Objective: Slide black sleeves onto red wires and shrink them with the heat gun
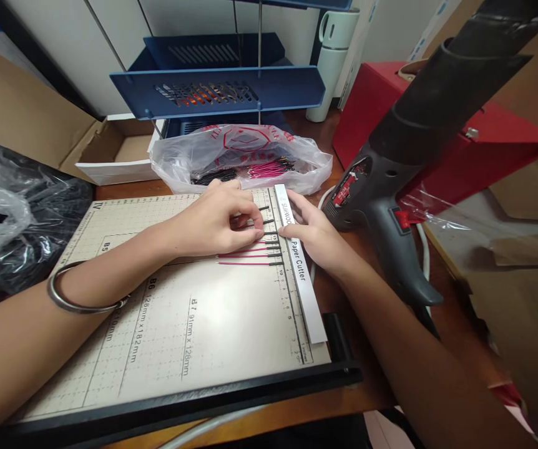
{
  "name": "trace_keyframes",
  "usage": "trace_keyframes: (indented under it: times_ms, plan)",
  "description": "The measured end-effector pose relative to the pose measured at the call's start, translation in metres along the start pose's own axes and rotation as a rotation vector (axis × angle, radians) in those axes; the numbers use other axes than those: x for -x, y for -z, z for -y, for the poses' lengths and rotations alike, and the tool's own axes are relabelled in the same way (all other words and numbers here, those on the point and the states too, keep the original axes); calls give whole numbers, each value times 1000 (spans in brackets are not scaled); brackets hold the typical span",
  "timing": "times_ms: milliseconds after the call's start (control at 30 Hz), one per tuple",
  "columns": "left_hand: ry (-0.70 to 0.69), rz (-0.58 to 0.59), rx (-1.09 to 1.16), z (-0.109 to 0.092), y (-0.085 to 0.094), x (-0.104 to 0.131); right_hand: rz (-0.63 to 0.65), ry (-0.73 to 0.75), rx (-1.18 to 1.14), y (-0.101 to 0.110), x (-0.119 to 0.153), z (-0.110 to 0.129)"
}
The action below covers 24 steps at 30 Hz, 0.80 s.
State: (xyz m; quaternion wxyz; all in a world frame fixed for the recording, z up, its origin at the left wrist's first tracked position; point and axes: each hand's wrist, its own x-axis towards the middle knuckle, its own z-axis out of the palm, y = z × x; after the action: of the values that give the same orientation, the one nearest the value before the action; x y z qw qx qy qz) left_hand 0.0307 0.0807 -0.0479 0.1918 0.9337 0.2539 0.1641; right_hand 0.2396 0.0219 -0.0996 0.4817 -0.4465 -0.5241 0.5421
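Observation:
Several thin pink wires (245,264) with black ends lie side by side across the cream paper cutter board (231,318), their black ends toward the white "Paper Cutter" strip (303,280). Above the upper wires, my left hand (224,218) has its thumb and forefinger pinched on a wire, partly hidden by the fingers. My right hand (313,234) rests over the strip's upper part, its thumb tip at the black end of a wire and its other fingers beyond the strip, spread apart.
Behind the board, a plastic bag (175,162) holds black and pink wires. A blue rack (222,93), white box (114,165) and light green bottle (321,75) stand farther back. A heat gun (391,181) and red box (362,112) are at right.

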Motion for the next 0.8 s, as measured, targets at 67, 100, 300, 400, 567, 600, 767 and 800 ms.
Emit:
trace_keyframes:
  times_ms: [67,100,300,400,567,600,767,800]
  plan:
    - [1,6,-6,0,0,0,-15,-6,7,1,-1,-1]
    - [1,6,-7,-1,0,0,-22,-3,17,1,-1,-1]
    - [10,12,-9,-1,0,0,-29,-1,6,2,-2,-2]
    - [14,16,-8,-1,0,0,-22,-7,13,1,-1,-2]
    - [7,15,-21,-2,0,0,-23,-14,8,1,-1,0]
    - [9,18,-22,-2,0,0,-29,-15,4,0,-1,0]
    - [23,14,-15,-3,1,0,-21,-3,17,1,-1,-1]
    - [27,8,-17,-3,1,1,-21,-2,19,2,-1,-2]
